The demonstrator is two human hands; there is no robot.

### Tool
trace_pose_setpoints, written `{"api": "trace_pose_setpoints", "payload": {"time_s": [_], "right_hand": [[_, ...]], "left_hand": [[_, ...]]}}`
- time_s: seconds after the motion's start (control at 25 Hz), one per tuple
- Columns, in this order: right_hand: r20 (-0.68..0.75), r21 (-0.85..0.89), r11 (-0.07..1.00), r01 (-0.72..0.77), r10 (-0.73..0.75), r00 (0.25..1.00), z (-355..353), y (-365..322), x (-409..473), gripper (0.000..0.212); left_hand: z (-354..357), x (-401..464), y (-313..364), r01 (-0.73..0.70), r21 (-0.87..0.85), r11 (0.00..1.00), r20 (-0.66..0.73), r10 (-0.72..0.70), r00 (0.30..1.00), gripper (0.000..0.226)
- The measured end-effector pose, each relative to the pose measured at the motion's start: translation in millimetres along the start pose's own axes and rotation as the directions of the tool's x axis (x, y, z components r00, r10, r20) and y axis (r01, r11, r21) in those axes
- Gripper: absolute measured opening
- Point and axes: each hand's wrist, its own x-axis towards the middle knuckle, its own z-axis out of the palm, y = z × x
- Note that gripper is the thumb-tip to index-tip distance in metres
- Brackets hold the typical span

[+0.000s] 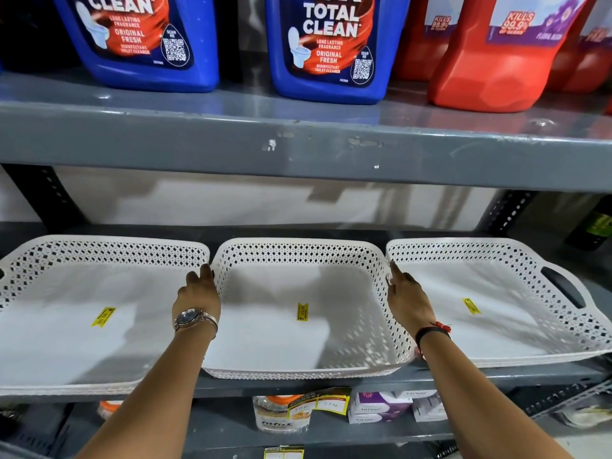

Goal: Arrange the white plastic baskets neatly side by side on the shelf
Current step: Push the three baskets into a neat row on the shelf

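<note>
1. Three white perforated plastic baskets sit in a row on the grey metal shelf (463, 379), each with a yellow price sticker on its floor.
2. The middle white basket (275, 342) stands between the other two, its front edge reaching the shelf's front lip.
3. The left white basket (66, 342) lies just beside the middle one, their back corners touching or nearly so; its front edge overhangs the shelf lip a little.
4. The right white basket (496, 326) sits just beside the middle one on the other side, with a dark handle slot (563, 288) in its right rim.
5. The left hand (198, 293), with a silver wristwatch (193, 318), rests on the left wall of the middle basket; its fingers (207, 271) curl over that rim, closed on it.
6. The right hand (407, 298), with a dark band and red thread at the wrist, lies along the right wall of the middle basket; its fingers (395, 270) are together and pressed to the rim, though whether they wrap it cannot be told.
7. On the shelf above stand two blue toilet-cleaner jugs (331, 54) and a red plastic jug (496, 61).
8. Below, small boxes and a clear jar (275, 415) sit on a lower shelf.
</note>
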Motion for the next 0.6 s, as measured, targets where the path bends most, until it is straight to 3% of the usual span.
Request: {"api": "trace_pose_setpoints", "payload": {"time_s": [0.12, 0.28, 0.4, 0.6], "right_hand": [[0.006, -0.017, 0.999, -0.041, 0.041, 0.999, 0.6, -0.5, 1.4, 0.06], [-0.04, 0.052, 0.994, -0.1, 0.102, 0.994, 0.6, -1.3, 2.1, 0.042], [-0.041, 0.053, 0.995, -0.09, 0.093, 0.995, 2.0, -0.9, 3.1, 0.041], [0.025, -0.087, 0.993, -0.083, 0.085, 0.996, 0.6, -4.0, 2.7, 0.043]], "left_hand": [[0.4, 0.4, -0.5, 0.004, 0.002, 1.0, -0.002, -0.004, 1.0, 0.052], [0.8, 1.6, -0.7, 0.01, -0.006, 1.0, 0.001, -0.01, 1.0, 0.052], [1.8, 1.9, -1.9, 0.015, 0.005, 1.0, 0.009, -0.015, 1.0, 0.055], [-2.5, 5.0, -3.4, 0.015, -0.005, 1.0, 0.087, -0.015, 0.996, 0.057]]}}
